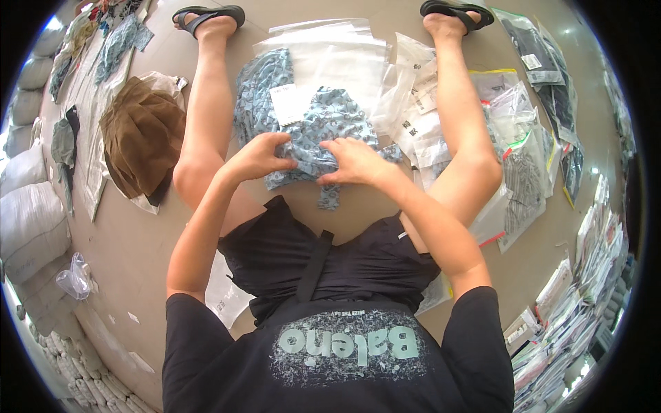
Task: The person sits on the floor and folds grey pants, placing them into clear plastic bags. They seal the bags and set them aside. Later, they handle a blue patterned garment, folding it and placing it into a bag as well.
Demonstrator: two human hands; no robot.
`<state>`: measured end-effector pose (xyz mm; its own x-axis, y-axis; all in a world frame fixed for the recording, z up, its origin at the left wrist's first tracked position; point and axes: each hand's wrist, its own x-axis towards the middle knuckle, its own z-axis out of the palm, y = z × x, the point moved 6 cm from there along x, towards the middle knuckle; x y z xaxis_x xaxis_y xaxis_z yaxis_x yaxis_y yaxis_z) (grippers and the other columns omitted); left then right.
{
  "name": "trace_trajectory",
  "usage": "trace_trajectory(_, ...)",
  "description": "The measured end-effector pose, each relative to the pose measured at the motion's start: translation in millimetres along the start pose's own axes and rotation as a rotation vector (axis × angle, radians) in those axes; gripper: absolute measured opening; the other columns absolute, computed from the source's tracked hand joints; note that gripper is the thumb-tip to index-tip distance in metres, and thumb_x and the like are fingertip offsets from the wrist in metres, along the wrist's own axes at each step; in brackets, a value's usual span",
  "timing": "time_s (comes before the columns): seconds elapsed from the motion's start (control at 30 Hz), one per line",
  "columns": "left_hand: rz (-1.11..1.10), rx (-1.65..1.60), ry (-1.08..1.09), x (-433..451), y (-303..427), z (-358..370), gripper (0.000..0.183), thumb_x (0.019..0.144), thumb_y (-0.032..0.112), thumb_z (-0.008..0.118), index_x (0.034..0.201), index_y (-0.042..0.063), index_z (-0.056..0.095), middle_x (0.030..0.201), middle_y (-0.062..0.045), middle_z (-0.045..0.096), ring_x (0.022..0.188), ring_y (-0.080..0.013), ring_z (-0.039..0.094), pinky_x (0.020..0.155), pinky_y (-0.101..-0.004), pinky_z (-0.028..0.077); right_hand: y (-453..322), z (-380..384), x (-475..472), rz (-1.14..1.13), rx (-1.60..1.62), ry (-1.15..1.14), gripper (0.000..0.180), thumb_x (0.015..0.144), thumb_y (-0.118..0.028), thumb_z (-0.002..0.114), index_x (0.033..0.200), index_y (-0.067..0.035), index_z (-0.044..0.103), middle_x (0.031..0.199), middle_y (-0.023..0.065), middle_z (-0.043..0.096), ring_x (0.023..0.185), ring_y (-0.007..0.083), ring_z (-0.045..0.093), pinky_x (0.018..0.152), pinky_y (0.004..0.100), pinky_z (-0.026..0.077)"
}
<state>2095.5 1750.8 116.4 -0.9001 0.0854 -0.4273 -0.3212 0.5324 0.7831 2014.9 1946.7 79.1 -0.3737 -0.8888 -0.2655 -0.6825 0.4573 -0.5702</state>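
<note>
A light-blue patterned garment lies partly folded on the floor between my legs. My left hand is at its left edge, thumb and fingers apart. My right hand rests on its near right part, thumb and fingers spread around a bunched fold. Whether either hand grips the cloth cannot be told. A narrow strip of the same fabric sticks out towards me. On the garment's far left part lies a white printed tag. Clear plastic bags are stacked beneath and beyond the garment.
A brown pleated garment lies outside my left leg. Printed plastic bags lie inside my right leg. Bagged clothes spread beyond that leg, with dark bagged garments farther right. Large white sacks line the left side; packets pile up at right.
</note>
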Motion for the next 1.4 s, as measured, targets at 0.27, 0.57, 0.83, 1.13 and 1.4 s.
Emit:
trace_trajectory(0.27, 0.009, -0.191, 0.281, -31.1, 13.7, -84.9, 0.020, 0.087, 0.001, 0.079, 0.103, 0.001, 0.068, 0.080, 0.001, 0.063, 0.078, -0.0082, 0.057, 0.067, -0.0280, 0.048, 13.4, -29.0, 10.2, 0.020, 0.629, 0.234, 0.024, 0.097, -0.017, 0.071, 0.113, 0.000, 0.075, 0.098, 0.0150, 0.078, 0.094, 0.0250, 0.073, 0.084, 0.0376, 0.056)
trace_trajectory(0.57, 0.089, 0.328, 0.412, -67.2, 61.4, -139.2, 0.017, 0.084, -0.005, 0.069, 0.099, -0.002, 0.064, 0.082, -0.020, 0.063, 0.079, -0.0323, 0.059, 0.077, -0.0414, 0.050, -29.0, -178.1, -3.5, -0.078, 0.699, -0.003, 0.020, 0.100, -0.012, 0.072, 0.119, -0.004, 0.074, 0.083, -0.0051, 0.066, 0.073, 0.0022, 0.053, 0.063, 0.0225, 0.043)
trace_trajectory(0.83, 0.224, -0.150, 0.410, -87.0, 102.6, -160.4, 0.031, 0.088, -0.010, 0.055, 0.116, -0.002, 0.065, 0.099, 0.000, 0.061, 0.095, -0.0096, 0.056, 0.086, -0.0261, 0.049, -56.8, -275.3, -24.2, -0.198, 0.395, 0.560, 0.015, 0.107, -0.011, 0.060, 0.116, -0.006, 0.072, 0.077, -0.0009, 0.063, 0.072, 0.0048, 0.060, 0.062, 0.0226, 0.045)
trace_trajectory(1.13, 0.677, -0.391, 1.061, -118.7, 255.4, -143.6, 0.039, 0.083, 0.014, 0.093, 0.102, -0.001, 0.062, 0.094, -0.005, 0.074, 0.084, -0.0079, 0.070, 0.071, -0.0224, 0.057, -182.3, -336.8, -59.8, -0.322, 0.822, 0.815, 0.019, 0.107, -0.004, 0.057, 0.119, 0.003, 0.070, 0.090, 0.0037, 0.070, 0.083, 0.0075, 0.070, 0.075, 0.0234, 0.061)
trace_trajectory(1.4, 1.047, 0.067, 1.247, -116.5, 297.0, -114.3, 0.050, 0.075, 0.005, 0.098, 0.098, 0.005, 0.054, 0.095, -0.001, 0.070, 0.085, -0.0040, 0.060, 0.077, -0.0204, 0.053, -148.8, -322.9, -59.7, -0.850, 1.077, 0.883, 0.054, 0.108, -0.045, 0.048, 0.145, -0.007, 0.054, 0.124, 0.0092, 0.067, 0.110, 0.0171, 0.066, 0.093, 0.0338, 0.051)
